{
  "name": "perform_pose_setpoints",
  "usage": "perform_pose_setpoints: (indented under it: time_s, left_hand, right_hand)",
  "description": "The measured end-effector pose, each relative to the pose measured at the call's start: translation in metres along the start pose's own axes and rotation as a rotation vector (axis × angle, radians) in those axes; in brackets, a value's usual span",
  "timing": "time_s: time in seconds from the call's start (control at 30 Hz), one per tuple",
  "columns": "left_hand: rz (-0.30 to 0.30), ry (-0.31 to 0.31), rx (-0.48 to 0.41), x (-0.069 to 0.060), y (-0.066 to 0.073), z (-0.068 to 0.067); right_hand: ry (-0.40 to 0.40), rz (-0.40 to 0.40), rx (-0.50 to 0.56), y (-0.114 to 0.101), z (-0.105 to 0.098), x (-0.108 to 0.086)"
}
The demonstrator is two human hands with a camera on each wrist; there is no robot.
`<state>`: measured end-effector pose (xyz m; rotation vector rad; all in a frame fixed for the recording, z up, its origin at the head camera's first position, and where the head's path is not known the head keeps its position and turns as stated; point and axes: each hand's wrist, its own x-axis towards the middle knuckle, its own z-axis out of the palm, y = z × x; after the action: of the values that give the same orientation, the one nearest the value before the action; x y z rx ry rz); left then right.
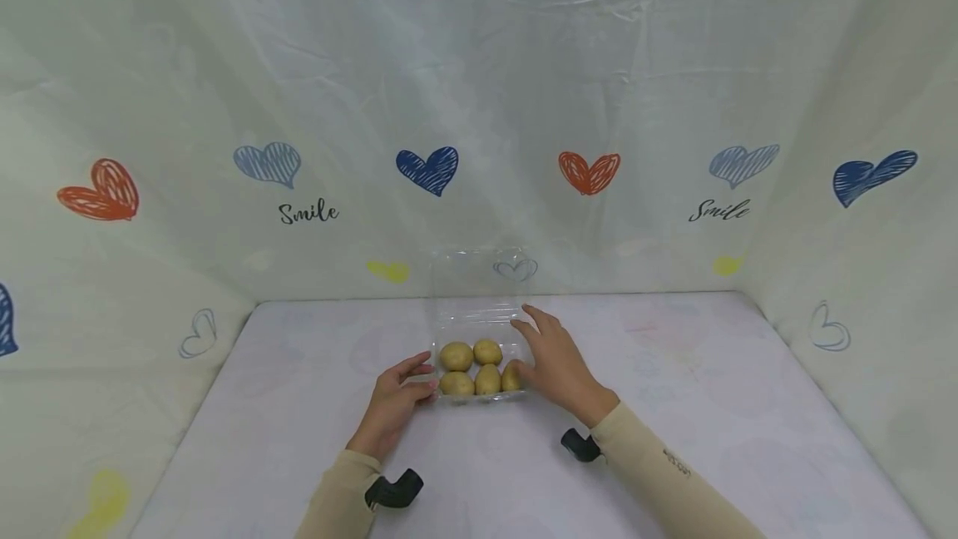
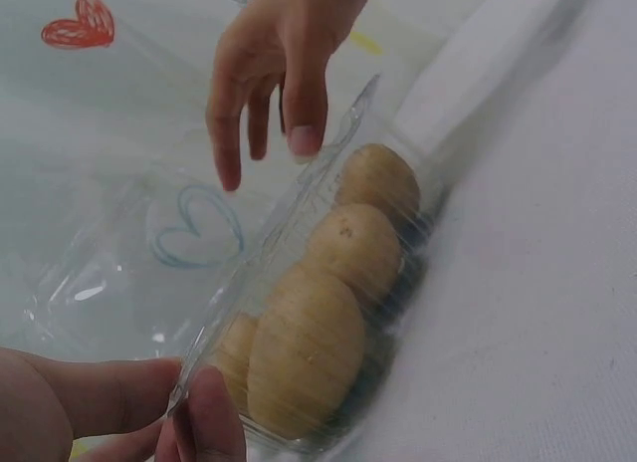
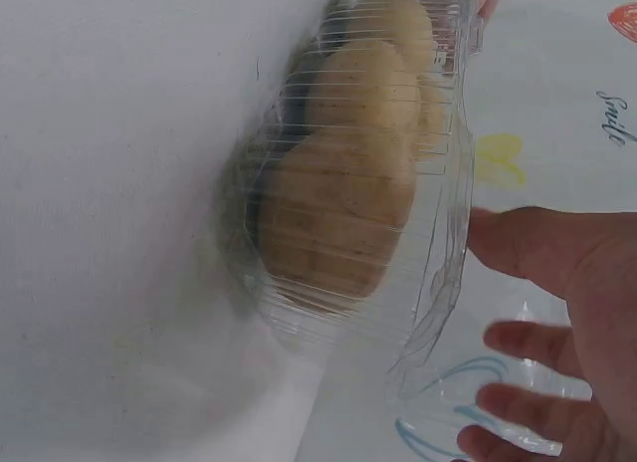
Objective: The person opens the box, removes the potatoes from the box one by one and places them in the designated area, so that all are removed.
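Observation:
A clear plastic clamshell box (image 1: 513,349) stands on the white table with its lid (image 1: 475,277) raised at the back. Several yellow-brown potatoes (image 1: 456,357) lie inside in two rows. At the box's left side, my left hand (image 1: 392,406) pinches the rim (image 2: 261,258) between thumb and fingers, as the left wrist view shows. My right hand (image 1: 561,368) hovers at the right side, fingers spread and holding nothing; its thumb is close to the rim in the right wrist view, and I cannot tell whether it touches. From the head view it partly covers the rightmost potato (image 1: 512,376).
White cloth covers the table (image 1: 314,373). Behind it hangs a pale curtain (image 1: 494,81) printed with hearts and the word Smile, and its sides close in left and right. Each sleeved wrist carries a black camera mount (image 1: 395,489).

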<state>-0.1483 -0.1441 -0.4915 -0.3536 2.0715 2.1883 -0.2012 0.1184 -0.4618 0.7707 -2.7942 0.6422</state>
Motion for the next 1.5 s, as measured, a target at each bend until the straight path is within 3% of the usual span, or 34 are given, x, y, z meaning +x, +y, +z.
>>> perform_pose_setpoints:
  time_s: [0.17,0.4,0.73,0.97,1.5]
  left_hand:
    - [0.000,0.000,-0.004,0.000,0.001,0.000]
    - [0.000,-0.004,-0.008,0.000,0.002,-0.001]
    - [0.000,-0.014,-0.012,0.002,0.002,-0.001]
    - [-0.002,-0.006,0.000,0.003,0.001,-0.001]
    - [0.004,0.002,0.001,0.001,0.000,-0.001]
  right_hand:
    - [-0.041,-0.079,-0.046,-0.003,0.000,0.002]
    - [-0.113,-0.079,-0.068,-0.004,0.000,0.003]
    - [-0.207,-0.155,-0.125,-0.005,-0.011,0.010]
    - [-0.211,-0.199,-0.146,-0.003,-0.009,0.014]
    - [-0.244,-0.178,-0.216,-0.007,-0.005,0.016]
